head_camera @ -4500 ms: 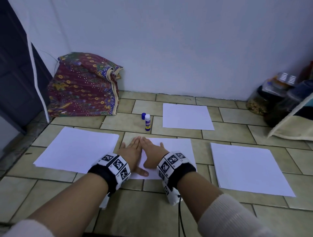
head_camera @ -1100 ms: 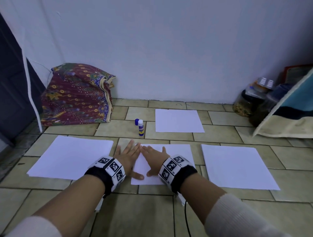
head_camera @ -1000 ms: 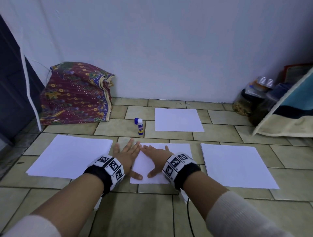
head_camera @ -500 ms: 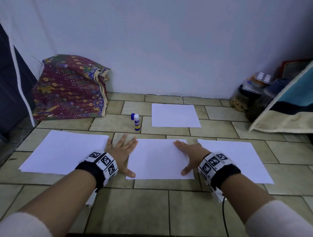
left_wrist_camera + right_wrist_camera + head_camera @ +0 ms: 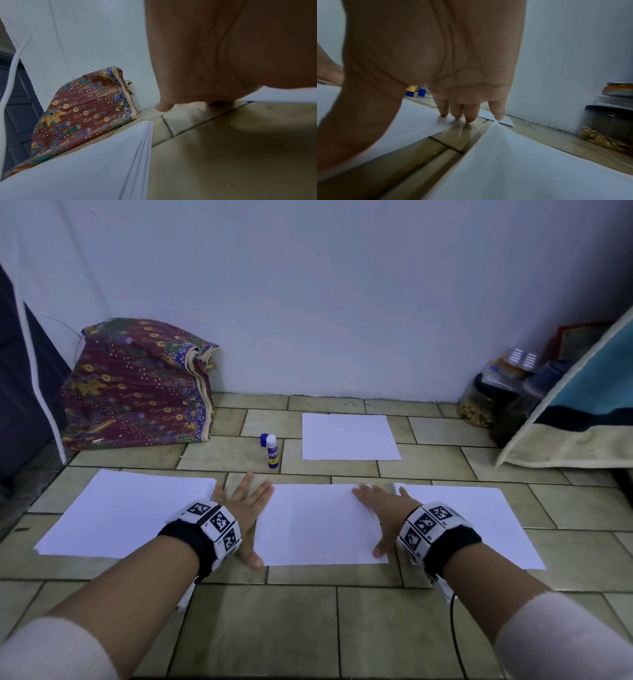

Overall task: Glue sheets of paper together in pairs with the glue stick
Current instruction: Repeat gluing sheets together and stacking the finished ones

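Observation:
A white paper pair (image 5: 318, 525) lies on the tiled floor in front of me. My left hand (image 5: 246, 505) lies flat with spread fingers at its left edge, mostly on the tile. My right hand (image 5: 376, 508) presses flat on its right edge; in the right wrist view its fingertips (image 5: 458, 116) touch the far right corner of the paper (image 5: 402, 128). The glue stick (image 5: 272, 451) stands uncapped beyond the sheet, its blue cap (image 5: 264, 440) beside it. Neither hand holds anything.
A stack of white sheets (image 5: 126, 511) lies to the left and another stack (image 5: 479, 525) to the right. One more sheet (image 5: 349, 436) lies near the wall. A patterned cloth bundle (image 5: 137, 388) sits far left, and jars (image 5: 486, 402) and a cushion (image 5: 582, 419) far right.
Both hands have slid apart from the middle of the sheet to its side edges, the right hand travelling furthest. In the last half second they have barely moved.

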Motion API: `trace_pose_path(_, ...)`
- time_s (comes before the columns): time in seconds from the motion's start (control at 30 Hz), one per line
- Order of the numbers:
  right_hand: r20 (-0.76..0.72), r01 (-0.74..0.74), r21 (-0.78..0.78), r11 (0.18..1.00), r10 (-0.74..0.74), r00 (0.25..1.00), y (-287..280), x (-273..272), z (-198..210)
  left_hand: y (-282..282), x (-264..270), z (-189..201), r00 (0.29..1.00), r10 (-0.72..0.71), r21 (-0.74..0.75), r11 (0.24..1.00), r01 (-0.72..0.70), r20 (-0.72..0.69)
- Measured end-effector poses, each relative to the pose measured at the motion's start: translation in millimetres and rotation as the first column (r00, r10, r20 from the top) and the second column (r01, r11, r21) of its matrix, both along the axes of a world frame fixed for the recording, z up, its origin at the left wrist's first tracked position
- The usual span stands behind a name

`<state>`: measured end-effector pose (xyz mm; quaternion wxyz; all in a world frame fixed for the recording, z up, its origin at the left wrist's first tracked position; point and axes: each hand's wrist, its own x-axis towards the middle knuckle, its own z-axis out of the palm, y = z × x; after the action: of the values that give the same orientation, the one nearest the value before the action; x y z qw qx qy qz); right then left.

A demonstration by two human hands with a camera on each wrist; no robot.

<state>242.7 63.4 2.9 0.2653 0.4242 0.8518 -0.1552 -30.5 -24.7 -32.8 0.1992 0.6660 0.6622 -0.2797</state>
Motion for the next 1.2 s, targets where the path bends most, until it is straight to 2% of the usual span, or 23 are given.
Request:
trace_pose_path(0.1,0.01,0.02,0.0,1.0,-0.02,1.0,0.0,-2.1,-0.4,1.0,-0.6,-0.3,1.0,0.01,-0.008,1.0,-0.01,0.02)
trace_pose_path(0.27,-0.068,0.107,0.021,0.994,-0.106,0.992,-3.2,-3.4,4.7,0.4,-1.8,-2.1,0.996,0.031,-0.009,1.0,-0.03,0.078)
trace_pose_path(0.53,-0.152,0.159,-0.013,0.987,-0.159,0.975,-13.1,-1.6,14.3,-0.2,-3.1,-6.6,0.999,0.015,0.018,1.0,-0.016,0.042)
trace_pose_path(0.7,-0.167,0.153,-0.049,0.987,-0.159,0.973,-22.1,2.7,25.1,-1.0,-3.7,-6.1,0.999,0.011,0.015,1.0,-0.012,0.051)
trace_pose_path(0.83,-0.133,0.119,0.026,0.993,-0.115,0.984,-31.1,-1.0,21.7,-0.4,-5.3,-1.3,0.996,0.006,-0.026,1.0,-0.004,0.087)
trace_pose_path(1.03,-0.135,0.136,-0.01,0.991,-0.136,0.981,-33.2,-3.0,25.5,1.5,-7.5,5.4,0.994,-0.008,-0.073,0.997,0.016,0.109)
trace_pose_path(1.13,-0.193,0.165,-0.065,0.984,-0.174,0.966,-29.3,-2.5,20.3,1.6,-7.1,5.6,0.994,-0.008,-0.065,0.998,0.015,0.109)
trace_pose_path(1.2,-0.272,0.194,-0.158,0.968,-0.232,0.934,-21.8,4.5,12.9,1.7,-6.9,5.9,0.994,-0.007,-0.073,0.997,0.015,0.112)
